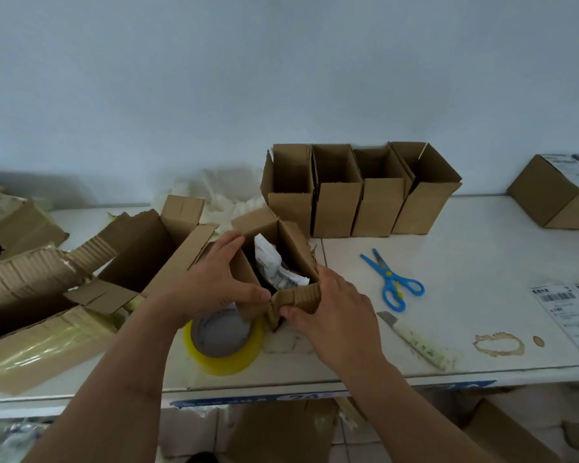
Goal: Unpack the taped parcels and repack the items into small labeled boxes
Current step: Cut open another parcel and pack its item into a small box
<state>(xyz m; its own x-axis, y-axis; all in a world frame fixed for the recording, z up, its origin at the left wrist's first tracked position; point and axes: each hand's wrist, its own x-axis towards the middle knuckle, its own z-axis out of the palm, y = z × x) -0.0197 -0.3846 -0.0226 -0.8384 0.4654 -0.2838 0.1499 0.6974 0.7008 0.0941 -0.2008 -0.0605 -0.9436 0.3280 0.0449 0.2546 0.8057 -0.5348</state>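
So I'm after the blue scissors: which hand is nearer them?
Right. The right hand grips the small box just left of the scissors; the left hand holds its farther side.

I see matt brown corrugated cardboard on the small box (283, 259), glossy yellow plastic tape roll (224, 342), smooth blue plastic scissors (392, 280), stained white surface (482, 262).

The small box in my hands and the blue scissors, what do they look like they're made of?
Small box: corrugated cardboard, matte brown; fluting shows along the flap edge my right hand grips. Blue scissors: apparently glossy plastic handles and blade covers, with duller grey, likely metal, blade edges.
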